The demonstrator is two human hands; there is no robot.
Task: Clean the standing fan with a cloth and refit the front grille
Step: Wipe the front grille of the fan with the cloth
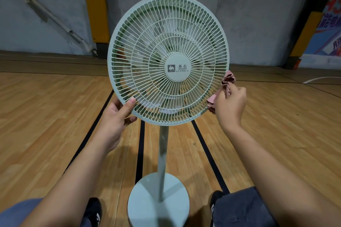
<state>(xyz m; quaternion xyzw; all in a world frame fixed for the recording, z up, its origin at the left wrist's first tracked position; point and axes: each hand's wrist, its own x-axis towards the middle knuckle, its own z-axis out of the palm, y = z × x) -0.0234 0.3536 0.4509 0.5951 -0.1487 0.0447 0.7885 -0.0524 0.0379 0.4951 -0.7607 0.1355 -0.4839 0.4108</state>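
Observation:
A pale green standing fan stands in front of me on a thin pole (163,149) and a round base (147,206). Its front grille (168,59) faces me, with white blades behind the wires and a round badge (176,67) in the middle. My left hand (116,118) grips the grille's lower left rim, thumb on the front wires and fingers behind. My right hand (230,105) holds a bunched pink cloth (227,81) against the lower right rim.
The fan stands on a wooden sports floor (46,116) with black lines. My knees and dark shoes (95,210) flank the base. A grey wall with yellow padded posts (96,13) runs behind, and a banner (328,29) hangs at the far right.

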